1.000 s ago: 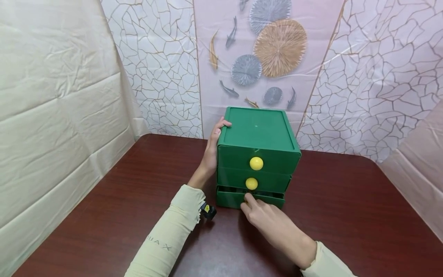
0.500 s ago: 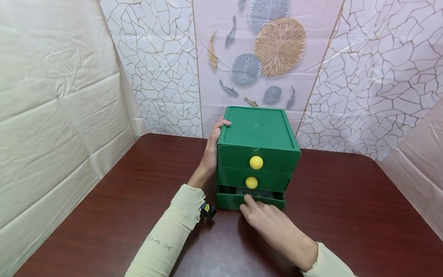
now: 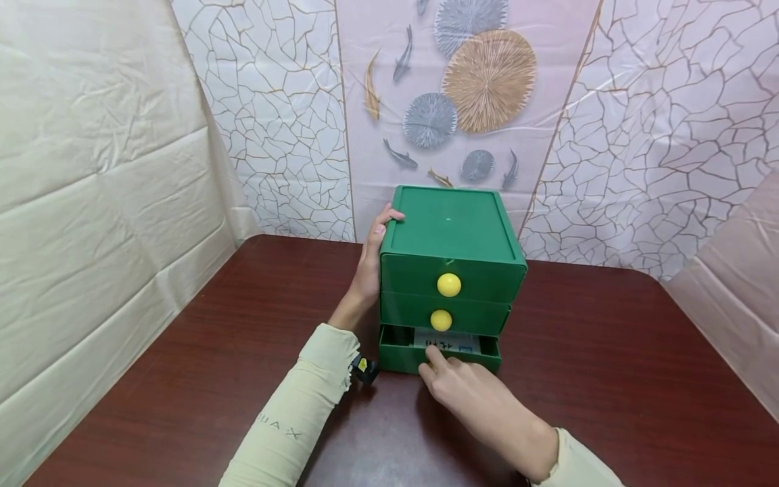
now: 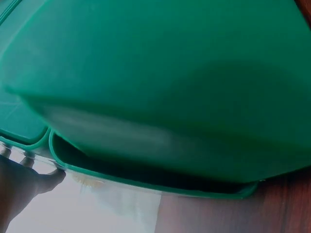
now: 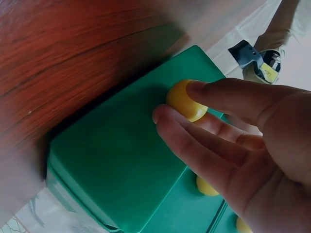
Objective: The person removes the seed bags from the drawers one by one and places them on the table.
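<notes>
A green drawer box (image 3: 450, 226) with three stacked drawers stands on the table. My left hand (image 3: 367, 267) rests along its left side, fingertips over the top edge. With thumb and fingers, my right hand (image 3: 477, 402) pinches the round yellow knob (image 5: 179, 99) of the bottom drawer (image 3: 398, 358); the head view mostly hides this knob. That drawer stands partly pulled out, and a pale packet with dark print (image 3: 453, 340) shows inside. Above it, the middle drawer (image 3: 402, 311) and the top drawer (image 3: 408, 277) are closed, each with a yellow knob.
The dark red-brown table (image 3: 292, 297) extends around the box. Behind it hangs a patterned curtain (image 3: 292, 122), and pale cloth (image 3: 103, 169) covers the left side. A black wrist camera (image 3: 365, 370) sits on the left wrist near the bottom drawer's left end.
The bottom drawer has slid farther out toward me with my right hand on its knob, and the printed packet inside has come into sight. My left hand keeps its place.
</notes>
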Action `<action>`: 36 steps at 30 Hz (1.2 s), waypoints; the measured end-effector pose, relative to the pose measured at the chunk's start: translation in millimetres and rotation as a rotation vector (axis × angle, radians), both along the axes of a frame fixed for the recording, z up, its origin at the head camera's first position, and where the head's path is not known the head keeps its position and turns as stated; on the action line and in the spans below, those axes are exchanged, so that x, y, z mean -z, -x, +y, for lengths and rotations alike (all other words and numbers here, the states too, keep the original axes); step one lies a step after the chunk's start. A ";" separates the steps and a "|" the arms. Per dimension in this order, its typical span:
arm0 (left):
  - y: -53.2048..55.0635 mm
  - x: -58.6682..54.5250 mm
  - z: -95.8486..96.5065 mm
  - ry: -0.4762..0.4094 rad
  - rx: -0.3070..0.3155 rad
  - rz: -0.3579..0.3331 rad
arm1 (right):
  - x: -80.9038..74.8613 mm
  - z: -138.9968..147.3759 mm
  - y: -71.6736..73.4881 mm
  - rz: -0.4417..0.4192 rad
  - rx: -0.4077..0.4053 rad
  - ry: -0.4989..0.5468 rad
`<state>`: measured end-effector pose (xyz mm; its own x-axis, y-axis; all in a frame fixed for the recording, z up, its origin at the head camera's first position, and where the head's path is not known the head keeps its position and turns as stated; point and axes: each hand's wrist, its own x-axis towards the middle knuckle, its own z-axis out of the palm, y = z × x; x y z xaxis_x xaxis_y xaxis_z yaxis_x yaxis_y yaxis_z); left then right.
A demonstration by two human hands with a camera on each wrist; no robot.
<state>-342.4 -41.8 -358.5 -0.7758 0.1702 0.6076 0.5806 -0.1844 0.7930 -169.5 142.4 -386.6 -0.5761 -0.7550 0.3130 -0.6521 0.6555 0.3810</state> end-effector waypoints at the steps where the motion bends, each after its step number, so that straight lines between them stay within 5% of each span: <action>1: -0.1 0.3 -0.2 0.000 0.000 0.001 | -0.2 -0.6 -0.8 0.001 -0.002 -0.001; 36: 2.4 -0.9 -4.5 0.057 0.013 0.009 | -4.2 -8.7 -17.7 -0.025 0.002 -0.032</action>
<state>-344.8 -46.2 -357.6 -0.7678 0.2149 0.6035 0.5857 -0.1463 0.7972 -151.8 133.7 -382.4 -0.5852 -0.7631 0.2742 -0.6600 0.6447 0.3856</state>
